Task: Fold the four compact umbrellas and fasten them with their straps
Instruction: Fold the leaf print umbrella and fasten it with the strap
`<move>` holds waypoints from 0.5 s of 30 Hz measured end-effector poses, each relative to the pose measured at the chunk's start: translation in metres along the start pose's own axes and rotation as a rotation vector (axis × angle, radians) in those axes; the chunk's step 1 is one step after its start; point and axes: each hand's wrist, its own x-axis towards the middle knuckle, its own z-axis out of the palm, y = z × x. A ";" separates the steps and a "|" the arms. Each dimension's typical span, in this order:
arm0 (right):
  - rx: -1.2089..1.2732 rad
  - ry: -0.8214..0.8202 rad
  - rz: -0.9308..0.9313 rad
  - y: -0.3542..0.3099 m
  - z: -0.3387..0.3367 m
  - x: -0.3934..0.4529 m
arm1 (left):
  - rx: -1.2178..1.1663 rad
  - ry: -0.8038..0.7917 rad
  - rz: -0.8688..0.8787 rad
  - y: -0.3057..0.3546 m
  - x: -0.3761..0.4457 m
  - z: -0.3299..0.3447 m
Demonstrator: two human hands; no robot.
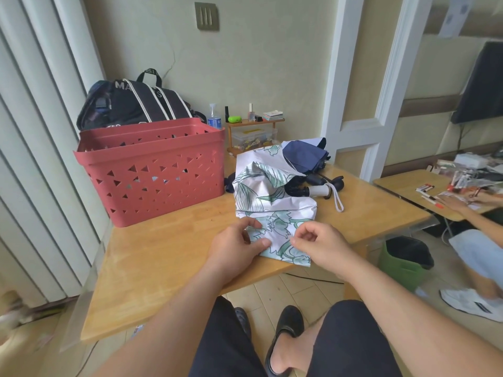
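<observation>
White floral umbrella [272,202] fabric pinched by left hand [235,244], right hand [317,242]

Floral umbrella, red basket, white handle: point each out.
Floral umbrella [275,197]: head view, on its crumpled canopy.
Red basket [152,148]: head view, on its front rim.
White handle [319,191]: head view, on its pale barrel, beside the wrist loop.

White umbrella [275,202] with green leaf print, cream handle [318,191]. Navy umbrella [304,156] behind. Red basket [152,170], triangle cutouts. Black backpack [136,104], white stripes. Light wood table [168,254]. Green bin [402,265], black liner.
</observation>
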 end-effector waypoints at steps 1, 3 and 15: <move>0.001 0.005 0.006 0.002 0.000 0.000 | 0.028 0.003 0.009 0.002 -0.001 0.000; -0.009 0.022 0.011 0.004 -0.001 0.000 | 0.078 0.014 0.018 0.004 -0.002 -0.001; -0.252 0.072 -0.192 -0.003 -0.010 0.024 | 0.671 0.034 0.492 0.003 -0.016 0.014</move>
